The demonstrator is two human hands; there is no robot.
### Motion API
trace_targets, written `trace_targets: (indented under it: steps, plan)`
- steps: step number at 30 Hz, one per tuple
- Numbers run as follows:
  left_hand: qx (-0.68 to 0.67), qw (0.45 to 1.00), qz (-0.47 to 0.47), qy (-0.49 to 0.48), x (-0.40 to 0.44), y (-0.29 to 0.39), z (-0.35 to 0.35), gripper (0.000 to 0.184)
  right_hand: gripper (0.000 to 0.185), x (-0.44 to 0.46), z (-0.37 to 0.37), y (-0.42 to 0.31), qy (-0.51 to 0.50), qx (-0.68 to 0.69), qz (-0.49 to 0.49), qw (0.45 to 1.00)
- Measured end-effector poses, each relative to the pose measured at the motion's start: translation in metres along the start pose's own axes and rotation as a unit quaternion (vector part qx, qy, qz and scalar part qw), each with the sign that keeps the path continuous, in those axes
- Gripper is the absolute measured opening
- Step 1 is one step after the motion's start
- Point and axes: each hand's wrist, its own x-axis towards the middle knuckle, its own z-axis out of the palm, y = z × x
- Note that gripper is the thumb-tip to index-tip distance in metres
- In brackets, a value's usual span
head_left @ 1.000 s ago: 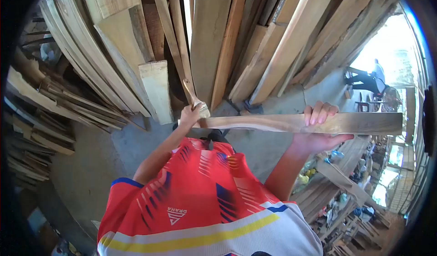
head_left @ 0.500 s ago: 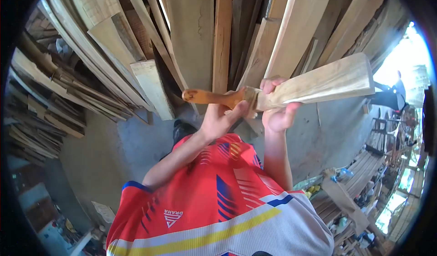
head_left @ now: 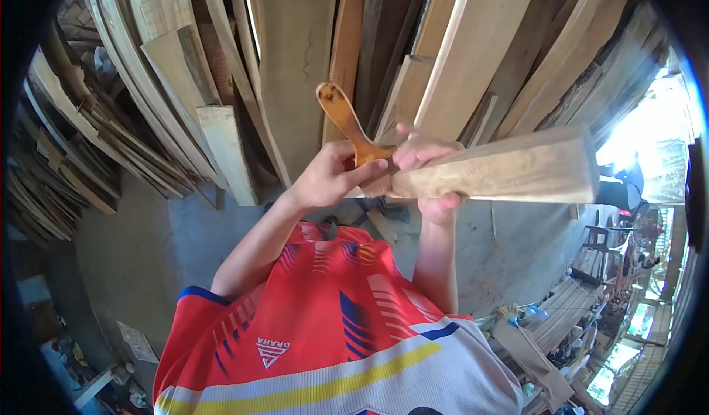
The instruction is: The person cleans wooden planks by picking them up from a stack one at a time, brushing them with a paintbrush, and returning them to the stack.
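Orange-brown wood forms the handle of a paintbrush (head_left: 344,116) in the left hand (head_left: 332,175), its rounded end pointing up and away beyond the knuckles. I see the fingers and thumb clamped around the base of that handle, and the bristles (head_left: 378,186) just past the thumb, where they appear to meet one end of a pale board (head_left: 509,167).

The right hand (head_left: 428,149) grips the board near that same end, with fingers over the far edge and thumb along the near edge. From there the board reaches out to the right, its blunt end well away from both hands. The hands are close together; I cannot tell whether they touch.

To brush well from here, I would lay the bristles flat against the wood, press lightly and follow its length. I judge that the right hand's fingers sit close to the bristles, so the grip should be steady but out of their path. The long overhang may tip the board.

Tall planks (head_left: 295,68) stand beyond the hands. A red and white shirt (head_left: 347,319) lies on the near side, grey floor (head_left: 199,245) below. Right of the hands are a cluttered desk (head_left: 565,310) and, past the board, another person (head_left: 624,190).
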Motion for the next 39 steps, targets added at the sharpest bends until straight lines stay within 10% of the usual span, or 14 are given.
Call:
trace_targets:
  steps: [6,16,19,24,27,29,33,39]
  plan:
    - [0.142,0.989,-0.023,-0.035,0.018,-0.076,-0.002,0.042,0.090,-0.015,-0.001,-0.020,0.095,-0.058,0.021,0.994]
    - [0.123,0.891,-0.433,-0.057,-0.003,-0.246,-0.058,0.056,0.064,-0.002,-0.044,-0.140,0.006,0.091,-0.163,0.982]
    - [0.226,0.906,-0.356,-0.031,-0.011,-0.241,-0.075,0.055,0.059,-0.004,-0.052,-0.147,0.060,0.116,-0.208,0.969]
    - [-0.057,0.987,-0.152,-0.016,-0.005,-0.005,-0.004,0.041,0.070,-0.010,-0.032,-0.073,0.258,0.022,-0.114,0.959]
    - [-0.088,0.991,-0.101,0.031,0.003,0.030,0.014,0.036,0.091,-0.006,-0.011,-0.024,0.092,-0.185,-0.051,0.977]
    - [-0.103,0.986,-0.090,0.093,-0.001,0.042,0.010,0.035,0.073,-0.006,-0.002,-0.011,0.025,-0.235,-0.032,0.971]
    - [-0.048,0.980,-0.089,0.174,-0.009,0.070,-0.008,0.032,0.051,-0.021,0.030,0.023,0.037,-0.359,-0.087,0.928]
    - [-0.143,0.960,0.044,0.237,-0.034,0.087,-0.001,0.031,0.038,-0.059,0.028,0.045,0.020,-0.321,0.075,0.944]
